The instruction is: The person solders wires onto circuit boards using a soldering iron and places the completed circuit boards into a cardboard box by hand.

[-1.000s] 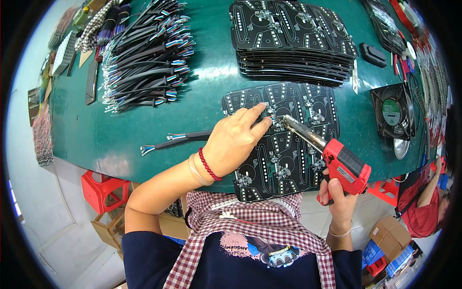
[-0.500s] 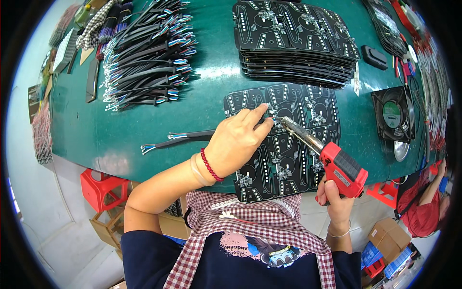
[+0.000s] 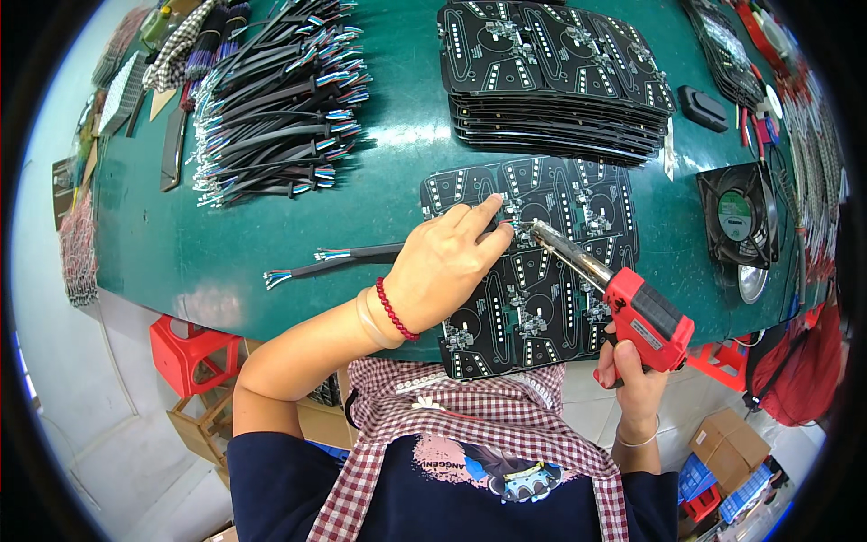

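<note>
A panel of black circuit boards (image 3: 490, 327) lies at the table's near edge. My left hand (image 3: 449, 256) rests on it, thumb and index finger closed around the end of a black-sleeved cable (image 3: 366, 253). The cable's other, split ends, with bare coloured wires, point left on the table. My right hand (image 3: 635, 384) grips a red soldering gun (image 3: 648, 321) by its handle, finger around the trigger. Its metal barrel slants up and left, and the tip is close to the wire ends beside my left thumb. Whether the tip touches a wire is too small to tell.
A tall stack of the same board panels (image 3: 555, 117) stands beyond the work. At the far left lies a big pile of sleeved cables (image 3: 280, 117). To the right are a black fan (image 3: 739, 217) and a black box-shaped object (image 3: 703, 108). Red stools (image 3: 191, 354) stand below the table.
The soldering gun has shifted slightly right and down, its tip drawing back a little from my left thumb. My left hand stays still. At the right edge, a person's arm has left the view.
</note>
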### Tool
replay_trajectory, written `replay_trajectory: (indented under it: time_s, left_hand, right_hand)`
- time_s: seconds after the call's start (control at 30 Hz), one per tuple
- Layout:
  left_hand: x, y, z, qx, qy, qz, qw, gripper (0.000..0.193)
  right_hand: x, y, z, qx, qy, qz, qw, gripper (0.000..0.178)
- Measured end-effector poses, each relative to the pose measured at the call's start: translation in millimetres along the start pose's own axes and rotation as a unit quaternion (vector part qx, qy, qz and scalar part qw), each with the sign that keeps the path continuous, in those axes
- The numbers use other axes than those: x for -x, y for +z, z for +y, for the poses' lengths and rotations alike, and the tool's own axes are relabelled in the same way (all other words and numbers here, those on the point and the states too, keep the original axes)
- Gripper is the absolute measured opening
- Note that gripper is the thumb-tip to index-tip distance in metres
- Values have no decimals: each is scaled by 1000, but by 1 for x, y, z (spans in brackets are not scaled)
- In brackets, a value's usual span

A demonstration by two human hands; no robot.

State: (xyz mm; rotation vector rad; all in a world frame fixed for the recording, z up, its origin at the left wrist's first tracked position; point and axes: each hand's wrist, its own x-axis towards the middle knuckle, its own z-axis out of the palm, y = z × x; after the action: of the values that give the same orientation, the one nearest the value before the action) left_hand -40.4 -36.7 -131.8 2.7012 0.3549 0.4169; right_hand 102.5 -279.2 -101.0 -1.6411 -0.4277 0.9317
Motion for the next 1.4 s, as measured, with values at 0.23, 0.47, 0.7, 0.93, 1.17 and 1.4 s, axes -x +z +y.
replay_trajectory:
  time_s: [0.23, 0.47, 0.7, 0.93, 1.17, 1.4]
  left_hand:
    - [0, 1, 3, -15, 4, 9, 1000, 37]
    - [0, 1, 3, -42, 16, 3, 999, 35]
    - [2, 3, 4, -59, 21, 7, 998, 34]
    - [3, 3, 3, -54, 22, 13, 998, 34]
    - [4, 4, 4, -58, 25, 24, 998, 34]
    - [5, 4, 4, -72, 29, 24, 997, 32]
  right_hand:
    - [-1, -1, 1, 40, -6, -34, 999, 21]
    - [-2, 1, -4, 27, 4, -12, 1000, 26]
    - [-15, -9, -20, -8, 24, -3, 1000, 37]
    - [-23, -15, -23, -8, 40, -28, 999, 33]
    - [-25, -20, -17, -2, 25, -49, 998, 29]
    - [-27, -18, -19, 14, 29, -43, 999, 30]
